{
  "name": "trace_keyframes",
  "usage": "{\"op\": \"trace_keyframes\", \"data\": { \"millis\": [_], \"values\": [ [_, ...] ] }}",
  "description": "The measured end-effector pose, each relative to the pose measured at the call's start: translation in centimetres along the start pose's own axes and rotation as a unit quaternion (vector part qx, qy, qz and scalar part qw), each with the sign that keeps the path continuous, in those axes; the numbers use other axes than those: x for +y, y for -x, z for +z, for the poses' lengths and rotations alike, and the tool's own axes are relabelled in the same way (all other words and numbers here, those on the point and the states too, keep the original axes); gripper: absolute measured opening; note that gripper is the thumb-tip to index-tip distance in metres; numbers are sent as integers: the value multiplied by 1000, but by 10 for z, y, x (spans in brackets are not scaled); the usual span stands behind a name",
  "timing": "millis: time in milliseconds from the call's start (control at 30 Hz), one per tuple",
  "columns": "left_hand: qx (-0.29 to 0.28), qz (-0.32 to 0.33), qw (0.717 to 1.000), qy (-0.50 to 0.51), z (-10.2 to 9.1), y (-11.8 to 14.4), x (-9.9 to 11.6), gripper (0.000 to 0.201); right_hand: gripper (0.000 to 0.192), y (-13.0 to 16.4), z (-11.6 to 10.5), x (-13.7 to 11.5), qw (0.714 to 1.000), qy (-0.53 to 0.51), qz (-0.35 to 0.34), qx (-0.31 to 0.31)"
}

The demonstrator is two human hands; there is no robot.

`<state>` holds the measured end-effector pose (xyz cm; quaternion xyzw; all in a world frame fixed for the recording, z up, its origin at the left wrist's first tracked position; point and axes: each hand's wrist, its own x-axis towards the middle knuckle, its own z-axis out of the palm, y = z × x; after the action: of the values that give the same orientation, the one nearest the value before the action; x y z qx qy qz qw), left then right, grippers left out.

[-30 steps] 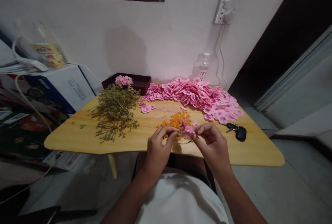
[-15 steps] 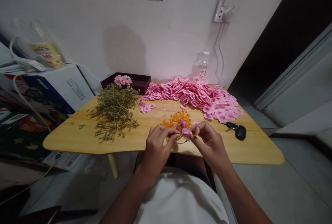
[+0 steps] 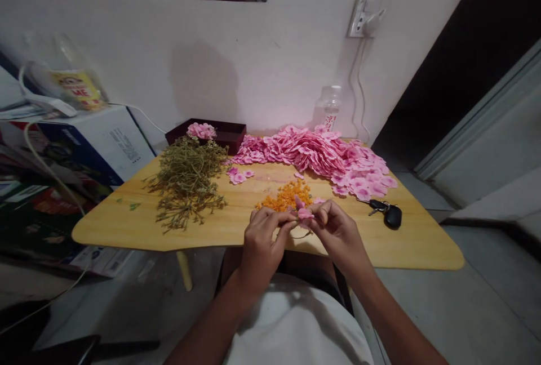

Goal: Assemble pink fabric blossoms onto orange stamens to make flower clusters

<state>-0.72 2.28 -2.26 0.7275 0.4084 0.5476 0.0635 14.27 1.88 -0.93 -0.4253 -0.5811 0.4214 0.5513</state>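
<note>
The left hand [image 3: 262,235] and the right hand [image 3: 333,231] are together at the near edge of the wooden table [image 3: 414,241], both pinching one small pink flower [image 3: 302,212] between fingertips, with the thin stem hanging down under it. The flower sits between the two hands, about equally close to each. Just behind lies the orange pile [image 3: 286,196], farther the pink petal heap [image 3: 321,154], and at far left the green stems [image 3: 186,179].

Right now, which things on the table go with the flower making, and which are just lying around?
Part of the work:
pink flower, pinched between left hand and right hand
orange centres
pink petal pile
green stems
dark box with pink flowers in it

Just lying about:
car key
plastic bottle
cardboard box beside the table
</note>
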Motion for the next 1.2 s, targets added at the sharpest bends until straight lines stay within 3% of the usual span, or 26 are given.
{"op": "trace_keyframes", "data": {
  "millis": [333, 433, 500, 633, 767, 900, 1000, 1100, 1200],
  "values": [
    [-13, -70, 997, 25, 6, 2, -9, 5, 30, -6, 2, 14, 999, -47, 16, -12],
    [-38, -117, 990, 65, 5, -1, -14, 6, 26, -9, 4, 10, 996, -62, 27, -62],
    [-37, -158, 982, 100, 4, -3, -16, 6, 30, -10, 4, 6, 994, -25, 15, -102],
    [1, -242, 951, 192, 5, -2, -22, 13, 26, -9, 2, 1, 989, 92, -38, -107],
    [35, -258, 940, 220, 10, 0, -27, 12, 11, -2, -3, 2, 961, 222, -111, -118],
    [18, -200, 970, 137, 8, -1, -27, 7, 15, 2, -8, 9, 908, 324, -246, -100],
    [17, -85, 995, 58, 1, -2, -17, 8, 21, 3, -10, 12, 873, 343, -330, -105],
    [7, 36, 999, 16, -5, -3, -4, 17, 26, 5, -13, 12, 844, 344, -391, -125],
    [-51, 73, 996, 19, -8, -4, 1, 18, 28, 9, -18, 11, 811, 362, -439, -139]
  ]
}}
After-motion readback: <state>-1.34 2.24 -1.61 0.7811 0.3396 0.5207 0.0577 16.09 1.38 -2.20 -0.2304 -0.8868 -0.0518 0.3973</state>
